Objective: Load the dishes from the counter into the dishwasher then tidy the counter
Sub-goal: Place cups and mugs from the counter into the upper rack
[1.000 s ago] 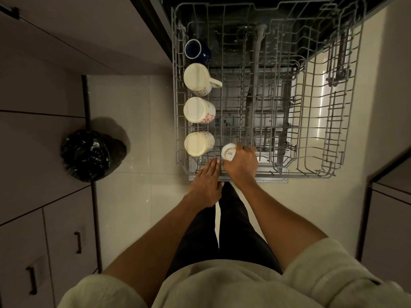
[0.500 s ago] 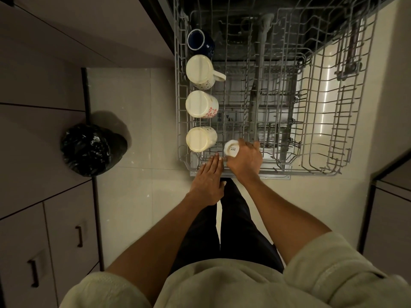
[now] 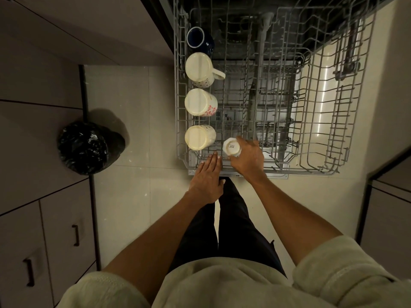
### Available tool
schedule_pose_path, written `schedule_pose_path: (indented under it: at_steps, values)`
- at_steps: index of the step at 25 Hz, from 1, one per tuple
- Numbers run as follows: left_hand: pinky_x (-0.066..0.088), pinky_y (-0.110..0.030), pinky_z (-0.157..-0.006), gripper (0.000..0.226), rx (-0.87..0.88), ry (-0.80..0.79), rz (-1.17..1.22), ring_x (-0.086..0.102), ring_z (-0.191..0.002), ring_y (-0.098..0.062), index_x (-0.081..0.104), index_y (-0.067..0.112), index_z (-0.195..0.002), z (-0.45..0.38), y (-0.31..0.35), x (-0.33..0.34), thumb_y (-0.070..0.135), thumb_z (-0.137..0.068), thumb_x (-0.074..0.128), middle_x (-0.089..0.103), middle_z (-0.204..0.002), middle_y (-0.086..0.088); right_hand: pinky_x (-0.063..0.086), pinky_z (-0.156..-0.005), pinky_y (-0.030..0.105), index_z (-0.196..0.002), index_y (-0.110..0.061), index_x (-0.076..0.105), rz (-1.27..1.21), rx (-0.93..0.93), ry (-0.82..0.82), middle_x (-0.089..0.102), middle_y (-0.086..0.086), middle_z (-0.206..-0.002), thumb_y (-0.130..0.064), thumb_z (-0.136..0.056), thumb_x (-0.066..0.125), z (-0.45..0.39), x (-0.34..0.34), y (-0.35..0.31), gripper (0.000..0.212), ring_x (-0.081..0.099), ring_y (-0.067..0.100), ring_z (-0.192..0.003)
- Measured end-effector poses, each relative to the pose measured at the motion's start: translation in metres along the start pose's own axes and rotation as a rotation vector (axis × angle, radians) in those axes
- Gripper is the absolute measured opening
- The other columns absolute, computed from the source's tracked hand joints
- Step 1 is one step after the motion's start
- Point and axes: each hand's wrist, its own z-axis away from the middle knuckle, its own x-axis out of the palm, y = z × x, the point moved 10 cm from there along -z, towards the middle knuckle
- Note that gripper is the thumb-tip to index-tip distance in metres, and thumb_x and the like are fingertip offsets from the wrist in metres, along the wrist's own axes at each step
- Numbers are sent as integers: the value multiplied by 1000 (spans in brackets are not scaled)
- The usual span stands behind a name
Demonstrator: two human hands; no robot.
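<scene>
Little has shifted: the right hand [image 3: 248, 157] still grips the upturned small cup [image 3: 231, 147] just beside the mugs [image 3: 199, 137] in the rack [image 3: 333, 152], left hand [image 3: 208, 176] flat on its edge, seating unfinished.

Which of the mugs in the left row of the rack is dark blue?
The farthest one, the dark blue mug at the back; the three nearer mugs are cream.

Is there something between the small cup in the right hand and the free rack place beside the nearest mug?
Nothing visible blocks it. The right hand holds the small cup upside down over bare rack wires, just right of the nearest mug. The left hand rests at the rack's front edge, clear of that place.
</scene>
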Motion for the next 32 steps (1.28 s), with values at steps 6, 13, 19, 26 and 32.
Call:
schedule_pose_path:
  at_steps: [6, 13, 19, 26, 32]
  values:
    - [-2, -38, -123, 76, 0, 16, 8, -7, -153, -22, -2, 8, -157, 2, 0, -1, 36, -100, 41, -6, -166, -11, 47, -85, 38, -128, -17, 62, 147, -82, -80, 72, 6, -110, -31, -70, 86, -8, 0, -4, 64, 53, 28, -113]
    - [-1, -40, -124, 76, -5, 7, 15, -7, -153, -23, -2, 8, -157, 1, 0, -1, 35, -101, 41, -5, -166, -11, 49, -89, 37, -134, -15, 58, 112, -121, -115, 67, 8, -122, -37, -74, 81, 3, 7, -4, 68, 55, 29, -117]
    - [2, -42, -124, 76, -3, 17, 14, -5, -153, -23, -1, 7, -157, 0, 0, -1, 36, -100, 42, -2, -166, -11, 45, -98, 38, -139, -17, 56, 60, -92, -122, 60, 4, -138, -39, -78, 81, 7, 6, -1, 70, 49, 26, -129]
    - [1, -41, -124, 76, -11, 9, 21, -5, -153, -23, -1, 8, -157, 0, -1, 1, 35, -101, 42, -3, -166, -11, 47, -99, 41, -143, -12, 51, 31, -94, -102, 55, 6, -139, -31, -83, 74, 17, 6, 1, 67, 46, 27, -130]
    - [2, -42, -125, 77, -6, 11, 7, -5, -153, -23, 0, 7, -157, 0, -1, 1, 35, -100, 42, -3, -166, -11, 44, -104, 40, -140, -17, 57, 7, -38, -82, 56, 2, -143, -19, -90, 71, 14, 5, 9, 52, 46, 24, -133]
